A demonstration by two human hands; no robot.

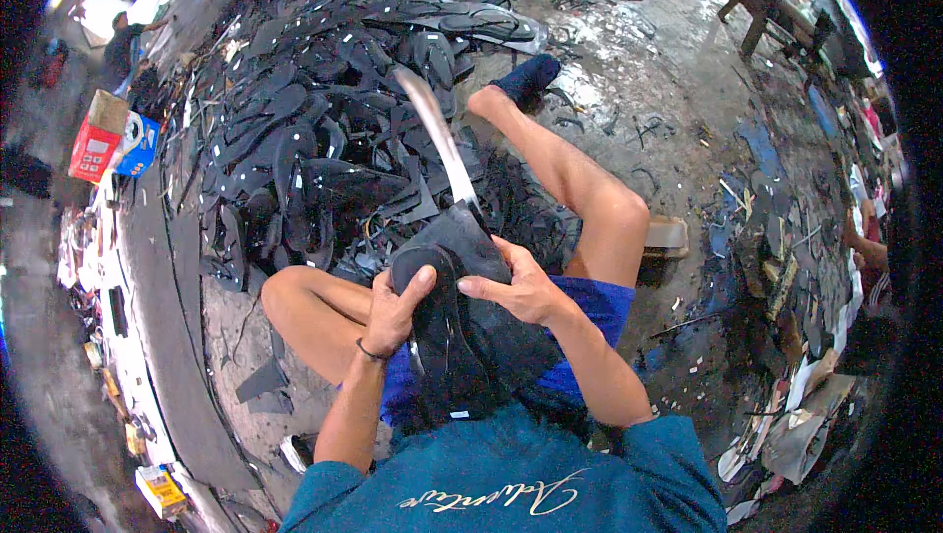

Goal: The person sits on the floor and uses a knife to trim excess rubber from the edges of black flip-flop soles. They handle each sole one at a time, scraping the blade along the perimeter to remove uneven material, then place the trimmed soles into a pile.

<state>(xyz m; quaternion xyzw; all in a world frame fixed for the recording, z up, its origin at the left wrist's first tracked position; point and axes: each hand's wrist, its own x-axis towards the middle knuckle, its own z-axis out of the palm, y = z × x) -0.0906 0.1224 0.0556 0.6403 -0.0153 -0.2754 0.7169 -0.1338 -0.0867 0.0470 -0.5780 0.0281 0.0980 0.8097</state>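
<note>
The left hand (395, 311) grips a black sole (448, 341), while the right hand (526, 283) pinches a wider black sheet (450, 228) behind it, all above the blue shorts (606, 307). Beyond the sheet rises a long blade (441, 137), its lower end hidden. Good handling likely means keeping both layers firm and flush, skin clear of the edge. The sole looks matte and rubbery, rounded on top; the blade gleams, slightly curved. Farther out, a heap of dark soles (285, 130) covers the gritty floor (678, 91).
</note>
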